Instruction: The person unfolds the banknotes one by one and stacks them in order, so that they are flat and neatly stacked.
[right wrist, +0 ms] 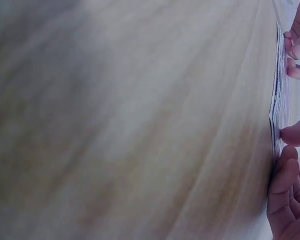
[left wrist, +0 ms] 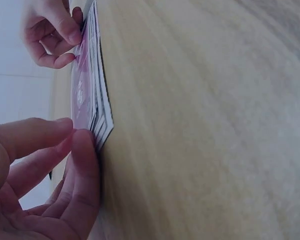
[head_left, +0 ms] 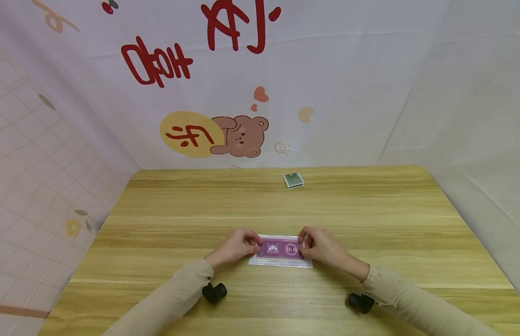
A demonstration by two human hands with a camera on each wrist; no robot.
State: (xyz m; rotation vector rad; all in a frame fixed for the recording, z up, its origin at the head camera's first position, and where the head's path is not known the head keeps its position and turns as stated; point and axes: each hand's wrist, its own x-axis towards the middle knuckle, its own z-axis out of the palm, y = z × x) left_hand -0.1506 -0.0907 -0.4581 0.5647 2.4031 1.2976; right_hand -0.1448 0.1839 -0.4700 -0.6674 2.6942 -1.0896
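Observation:
A stack of white-edged paper notes [head_left: 280,252] lies flat on the wooden table, with a purple note like play money on top. The layers are slightly offset, so several pale edges show along the near side. At the stack's left end, my left hand [head_left: 239,247] pinches it between thumb and fingers. My right hand [head_left: 322,245] holds the opposite end in the same way. In the left wrist view, the left thumb and fingertip meet at the corner of the notes [left wrist: 82,92]. The right wrist view shows the layered edge [right wrist: 276,95] beside the right fingertips.
A small stack of dark green cards [head_left: 294,180] lies near the table's back edge. Black wrist devices [head_left: 214,293] sit beside both sleeves. Behind the wooden table [head_left: 192,210] hangs a white cloth [head_left: 348,84] with a printed bear and red characters.

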